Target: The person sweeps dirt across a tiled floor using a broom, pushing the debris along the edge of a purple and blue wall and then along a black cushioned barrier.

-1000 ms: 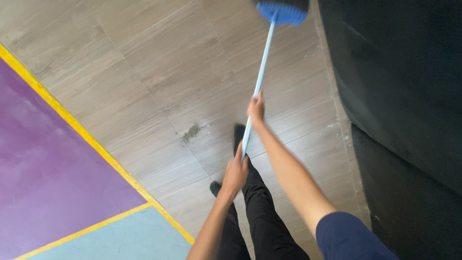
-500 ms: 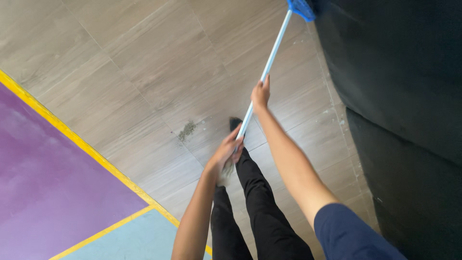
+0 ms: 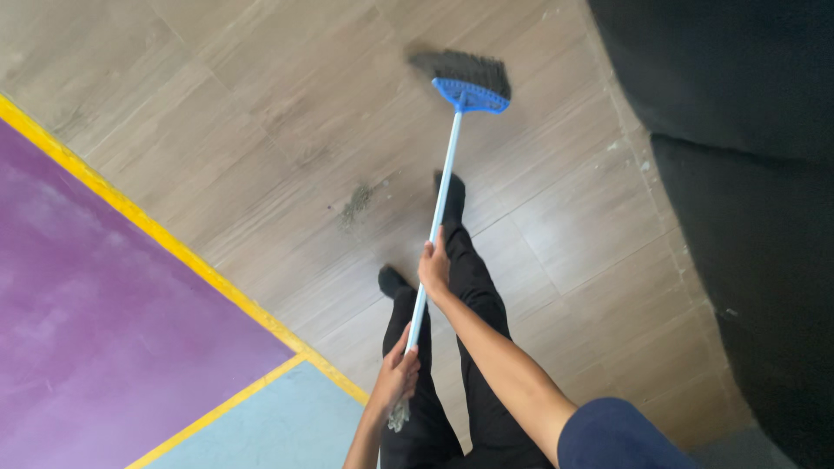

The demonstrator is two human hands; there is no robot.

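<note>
A broom with a light blue handle, a blue head and dark bristles rests on the wood-look floor. My right hand grips the handle at mid-length. My left hand grips the near end of the handle, lower down. The bristles sit on the floor ahead of me, past a small pile of dust. My legs in black trousers and black socks stand under the handle.
A large black upholstered piece runs along the right side. At left lies a purple floor area edged with a yellow line, and a pale blue area beside it.
The broom head has come back into view, drawn towards me across the floor. Both hands have shifted lower on the picture with the handle.
</note>
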